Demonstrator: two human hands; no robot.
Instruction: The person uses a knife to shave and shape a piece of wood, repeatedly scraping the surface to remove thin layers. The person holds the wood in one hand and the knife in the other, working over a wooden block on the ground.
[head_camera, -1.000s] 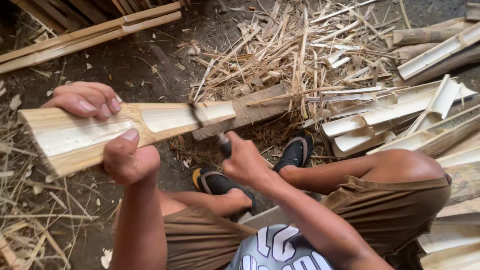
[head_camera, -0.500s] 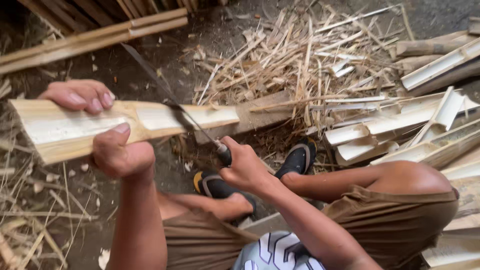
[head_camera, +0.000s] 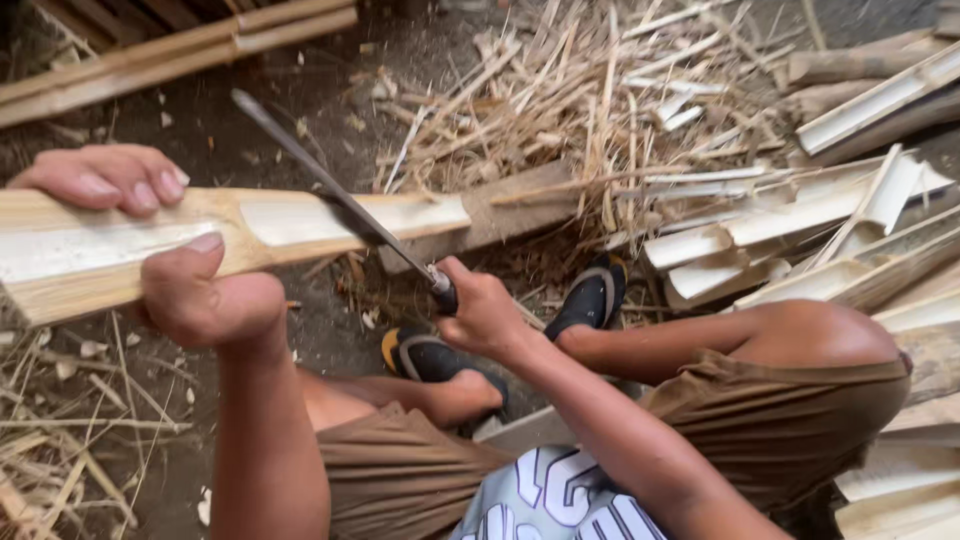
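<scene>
My left hand (head_camera: 165, 240) grips a split bamboo slat (head_camera: 270, 225), pale inner face up, fingers over its far edge and thumb on the near side. The slat's far end rests on a wooden block (head_camera: 500, 215). My right hand (head_camera: 480, 310) is shut on the handle of a long knife (head_camera: 330, 190). Its dark blade slants up and to the left across the slat, edge against the bamboo near the middle.
I sit low with knees bent, feet in black sandals (head_camera: 590, 295) on the dirt floor. A heap of bamboo shavings (head_camera: 600, 90) lies ahead. Split bamboo pieces (head_camera: 830, 220) are stacked on the right, long bamboo strips (head_camera: 170, 55) at the top left.
The knife went from short and low beside the slat to raised, its blade now laid long across the bamboo. My left hand and the slat shifted slightly left.
</scene>
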